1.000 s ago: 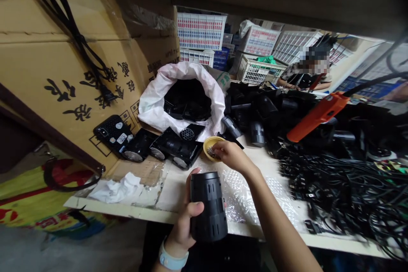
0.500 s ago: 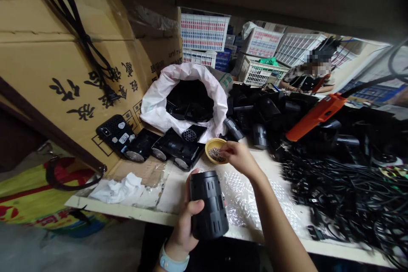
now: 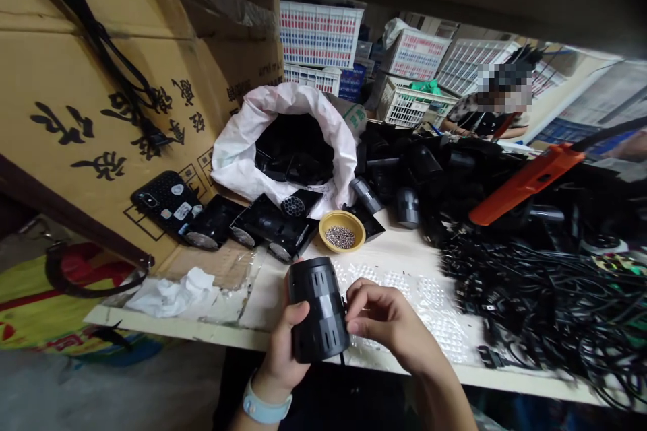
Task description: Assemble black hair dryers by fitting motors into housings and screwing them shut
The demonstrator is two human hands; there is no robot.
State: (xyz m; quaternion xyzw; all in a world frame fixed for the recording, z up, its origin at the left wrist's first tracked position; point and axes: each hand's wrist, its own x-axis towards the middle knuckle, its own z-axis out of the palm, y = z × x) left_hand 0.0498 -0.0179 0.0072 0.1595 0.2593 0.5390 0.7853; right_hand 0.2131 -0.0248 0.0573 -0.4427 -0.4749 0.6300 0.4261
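My left hand [image 3: 284, 340] is wrapped round a black cylindrical housing [image 3: 318, 310] with slotted vents, held nearly upright over the table's front edge. Thumb and fingers of my right hand [image 3: 387, 320] are pinched together at the housing's right side; whatever is between the fingertips is too small to make out. A short black cord or stick shows below the housing. Beyond it stands a small yellow bowl [image 3: 360, 242] with many small metal screws [image 3: 340, 237] inside.
A white sack [image 3: 230, 161] of black parts stands behind several black housings [image 3: 267, 225]. Black cables [image 3: 530, 303] pile up at the right, below an orange electric screwdriver [image 3: 528, 185]. Bubble wrap [image 3: 429, 303] lies on the table. A person [image 3: 498, 104] sits across.
My right hand has come back from the screw bowl to the housing's right side. My left hand still holds the housing. The view has shifted slightly.
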